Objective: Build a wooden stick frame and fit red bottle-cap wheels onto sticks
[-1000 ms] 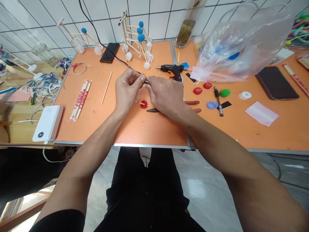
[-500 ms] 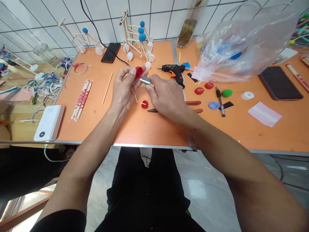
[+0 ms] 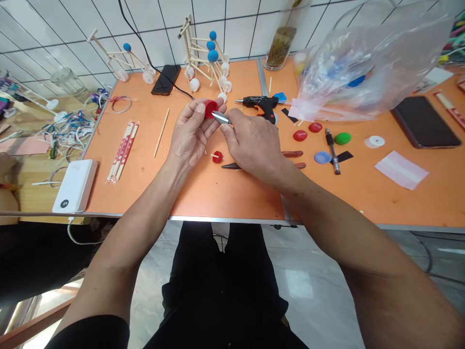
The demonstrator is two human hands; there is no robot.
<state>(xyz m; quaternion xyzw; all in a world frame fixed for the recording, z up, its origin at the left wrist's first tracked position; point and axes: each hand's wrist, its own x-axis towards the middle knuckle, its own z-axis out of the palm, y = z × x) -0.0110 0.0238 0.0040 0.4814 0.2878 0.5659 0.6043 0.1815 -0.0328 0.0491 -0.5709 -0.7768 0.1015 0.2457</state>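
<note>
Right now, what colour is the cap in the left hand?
The cap is red, best seen in the head view.

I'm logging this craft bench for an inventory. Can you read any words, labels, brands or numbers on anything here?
Nothing can be quoted; no text is legible.
Chopstick wrappers: red print, too small and blurred to read.
Power bank: a dark round mark, no readable text.
Pen: any marking too small to read.

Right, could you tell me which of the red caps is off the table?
The red cap in the left hand; the other red caps all lie on the orange tabletop.
</note>
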